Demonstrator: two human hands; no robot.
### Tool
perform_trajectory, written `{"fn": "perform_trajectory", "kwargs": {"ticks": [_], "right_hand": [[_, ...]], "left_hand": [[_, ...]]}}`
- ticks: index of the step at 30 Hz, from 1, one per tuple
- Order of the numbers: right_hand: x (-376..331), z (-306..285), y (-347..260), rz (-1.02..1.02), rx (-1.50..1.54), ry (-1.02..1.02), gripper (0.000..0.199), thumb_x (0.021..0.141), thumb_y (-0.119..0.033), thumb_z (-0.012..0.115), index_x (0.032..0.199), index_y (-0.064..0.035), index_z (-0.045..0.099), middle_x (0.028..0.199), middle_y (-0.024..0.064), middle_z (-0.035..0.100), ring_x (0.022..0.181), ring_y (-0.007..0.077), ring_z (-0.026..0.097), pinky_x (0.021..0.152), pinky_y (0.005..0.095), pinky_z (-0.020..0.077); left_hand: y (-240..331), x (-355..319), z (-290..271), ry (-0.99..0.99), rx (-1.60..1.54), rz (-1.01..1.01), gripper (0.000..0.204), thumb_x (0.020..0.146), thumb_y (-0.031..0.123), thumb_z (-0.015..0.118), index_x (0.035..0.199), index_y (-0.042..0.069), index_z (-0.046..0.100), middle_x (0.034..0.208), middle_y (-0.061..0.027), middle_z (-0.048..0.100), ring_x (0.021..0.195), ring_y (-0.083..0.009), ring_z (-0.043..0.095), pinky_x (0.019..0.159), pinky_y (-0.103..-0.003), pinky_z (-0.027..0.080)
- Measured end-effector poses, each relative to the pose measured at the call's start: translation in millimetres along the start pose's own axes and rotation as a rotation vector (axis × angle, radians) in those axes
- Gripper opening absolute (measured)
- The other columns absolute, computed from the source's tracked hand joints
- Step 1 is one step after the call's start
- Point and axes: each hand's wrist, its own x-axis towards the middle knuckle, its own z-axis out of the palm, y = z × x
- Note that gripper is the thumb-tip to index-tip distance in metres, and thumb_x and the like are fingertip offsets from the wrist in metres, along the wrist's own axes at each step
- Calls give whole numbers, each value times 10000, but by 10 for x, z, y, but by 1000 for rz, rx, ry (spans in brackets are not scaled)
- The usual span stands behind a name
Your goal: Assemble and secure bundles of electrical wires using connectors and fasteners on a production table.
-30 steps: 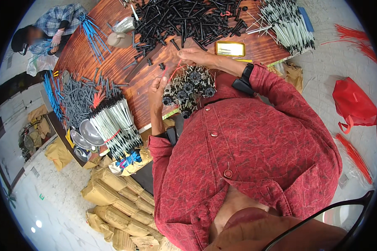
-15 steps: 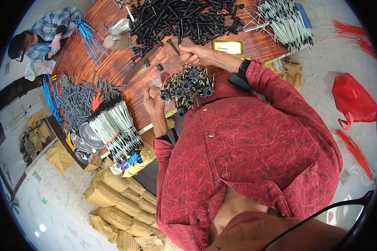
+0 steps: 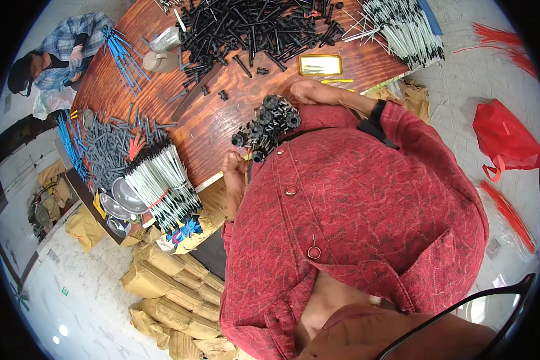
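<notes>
A compact bundle of black round-headed parts with thin pale stems stands at the table's near edge, against my red shirt. My left hand is closed beside the bundle's lower left, thumb up, with a bit of red strand showing near its fingertips. To the bundle's upper right, my right hand is curled closed. What either hand grips is too small or hidden to make out. A loose black bolt-like piece lies on the wood beyond the bundle.
A large heap of black bolt-like pieces covers the far table. White rods with black tips lie far right; another banded stack sits left, beside grey pieces. A yellow-rimmed tray is near my right hand. A co-worker sits far left.
My right hand has moved right and toward my body, away from the black pieces. My left hand has come lower. The bundle looks narrower and tighter than before.
</notes>
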Motion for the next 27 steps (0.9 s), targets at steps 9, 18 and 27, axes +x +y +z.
{"fn": "perform_trajectory", "kwargs": {"ticks": [9, 18, 27], "right_hand": [[-412, 356, -631, -369, -1134, -148, 279, 1033, -315, 475, 1003, -43, 528, 841, 198, 607, 795, 401, 625, 675, 499, 482], [-369, 431, -661, -367, -1367, -223, 296, 1012, -311, 491, 950, -25, 537, 745, 206, 619, 738, 427, 624, 643, 512, 481], [-70, 523, -518, -468, -1484, -273, 350, 988, -290, 509, 793, -7, 576, 652, 195, 592, 633, 397, 619, 555, 509, 462]], "left_hand": [[588, -139, 723, -227, 446, -208, 235, 1012, 279, 583, 867, 93, 589, 738, 66, 492, 628, -54, 399, 587, -229, 321], [645, 12, 793, -399, 641, -187, 239, 1026, 253, 563, 890, 68, 628, 785, 68, 538, 692, -49, 434, 632, -220, 353], [598, 75, 1133, -421, 709, -154, 280, 1031, 229, 549, 821, 47, 590, 748, 45, 524, 705, -68, 443, 652, -245, 376]]}}
